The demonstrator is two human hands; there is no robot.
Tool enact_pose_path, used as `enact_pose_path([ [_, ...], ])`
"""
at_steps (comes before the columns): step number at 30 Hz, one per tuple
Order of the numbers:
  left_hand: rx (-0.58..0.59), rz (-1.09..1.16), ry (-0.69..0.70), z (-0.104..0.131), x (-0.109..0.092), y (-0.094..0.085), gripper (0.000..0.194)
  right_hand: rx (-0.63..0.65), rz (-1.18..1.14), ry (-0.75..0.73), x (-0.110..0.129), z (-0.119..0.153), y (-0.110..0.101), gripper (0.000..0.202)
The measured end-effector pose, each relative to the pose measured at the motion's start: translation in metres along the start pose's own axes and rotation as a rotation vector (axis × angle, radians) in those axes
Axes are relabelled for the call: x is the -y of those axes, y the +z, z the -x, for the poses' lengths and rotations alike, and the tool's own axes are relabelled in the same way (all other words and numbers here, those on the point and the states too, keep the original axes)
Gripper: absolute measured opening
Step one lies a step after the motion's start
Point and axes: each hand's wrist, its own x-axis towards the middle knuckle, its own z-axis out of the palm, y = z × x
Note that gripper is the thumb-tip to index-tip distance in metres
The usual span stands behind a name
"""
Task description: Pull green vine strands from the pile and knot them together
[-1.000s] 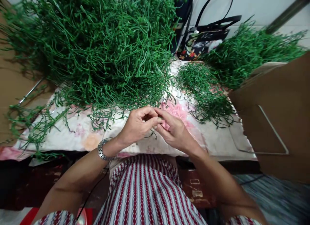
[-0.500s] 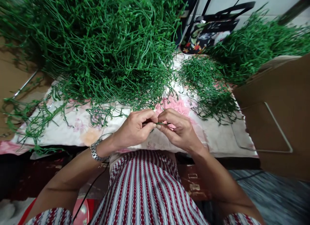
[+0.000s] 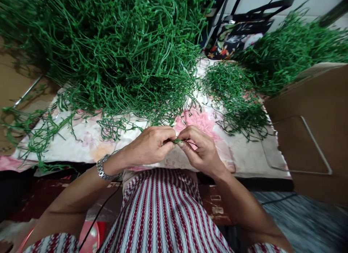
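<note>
My left hand (image 3: 153,145), with a metal watch on its wrist, pinches one end of a small green stem piece (image 3: 177,141). The other side of the piece is between the thumb and fingers of my right hand (image 3: 199,147). Both hands meet just above the front part of a floral cloth (image 3: 247,155), and the fingers hide most of the piece. Beyond them rises a large heap of green stems (image 3: 130,57). A smaller green pile (image 3: 236,97) lies on the cloth to the right.
Loose stems (image 3: 40,137) lie at the left by a metal rod (image 3: 28,91). Cardboard (image 3: 320,129) with a bent wire frame (image 3: 317,146) stands at the right. Behind are a flowered black bag (image 3: 225,40) and another green heap (image 3: 296,46). A red basin (image 3: 92,236) is below.
My fingertips have parted slightly, and more of the green piece shows between them. The left wrist has shifted a little left. The view has moved slightly.
</note>
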Motion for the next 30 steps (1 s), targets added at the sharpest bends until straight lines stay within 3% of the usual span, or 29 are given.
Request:
enact_pose_path([
  [4,-0.031,-0.119,0.008,0.001,-0.001,0.006,0.01,0.099,-0.069,0.111,0.001,0.0,-0.002,0.005],
  [9,-0.033,-0.177,-0.01,0.0,-0.001,0.012,0.011,0.121,-0.035,0.116,0.0,0.0,-0.004,0.007],
  [16,-0.08,0.132,-0.011,0.002,0.001,0.01,0.011,0.08,-0.215,0.145,-0.007,0.002,-0.002,0.007],
  [20,-0.114,0.121,0.053,0.004,0.002,0.01,0.017,0.176,-0.103,0.101,-0.003,0.003,-0.003,0.004],
  [23,-0.019,0.079,0.149,0.006,0.003,0.006,0.021,0.295,-0.018,0.071,0.002,0.005,-0.007,0.008],
  [27,0.148,0.225,0.226,0.008,0.002,0.0,0.021,0.407,-0.321,0.097,0.001,0.007,-0.008,0.016],
  [30,0.117,0.352,0.139,0.008,0.002,-0.003,0.017,0.315,-0.601,0.224,-0.003,0.009,-0.003,0.016],
])
